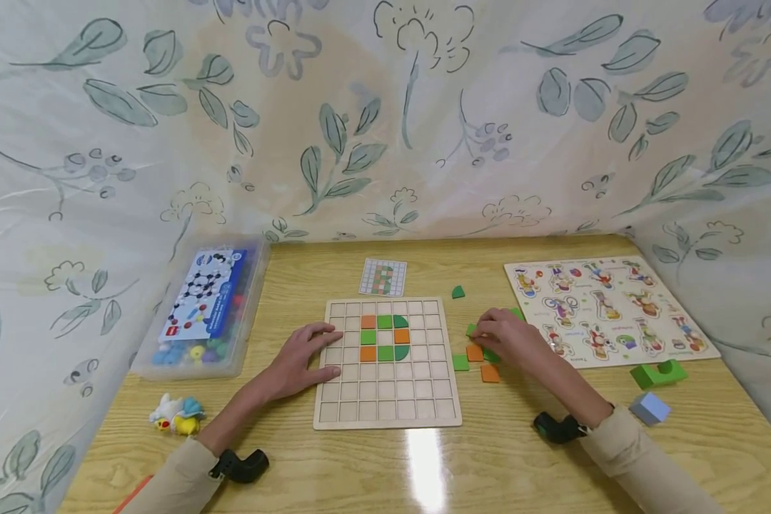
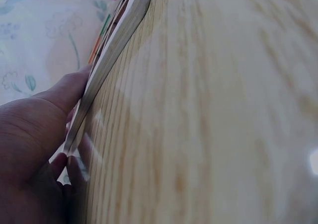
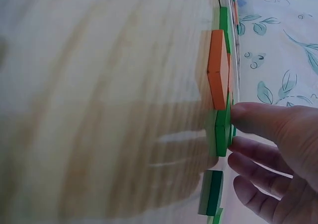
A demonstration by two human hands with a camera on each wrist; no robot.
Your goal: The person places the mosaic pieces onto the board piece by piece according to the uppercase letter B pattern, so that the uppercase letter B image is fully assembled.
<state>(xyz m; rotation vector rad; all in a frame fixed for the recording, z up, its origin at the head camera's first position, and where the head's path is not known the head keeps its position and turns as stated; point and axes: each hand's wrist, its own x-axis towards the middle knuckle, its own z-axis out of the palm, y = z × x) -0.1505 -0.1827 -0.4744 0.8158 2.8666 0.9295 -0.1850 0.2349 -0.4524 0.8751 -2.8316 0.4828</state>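
Note:
A wooden grid board (image 1: 385,407) lies mid-table, with orange and green square tiles and dark green quarter-round tiles set in its upper middle cells. My left hand (image 1: 302,360) rests on the board's left edge, thumb and fingertips spread over the rim. In the left wrist view the thumb (image 2: 67,92) lies against the board's edge. Right of the board, my right hand (image 1: 504,335) pinches a green tile (image 1: 472,330) at its fingertips, above loose pieces. Around it lie an orange tile (image 1: 490,373), a green square (image 1: 460,363) and a green quarter-round (image 1: 458,292).
Behind the board lies a pattern card (image 1: 383,277). A clear plastic box of beads (image 1: 199,307) stands at left, with small toy figures (image 1: 178,415) in front. At right are a picture puzzle board (image 1: 607,314), a green arch block (image 1: 658,374) and a blue block (image 1: 650,408).

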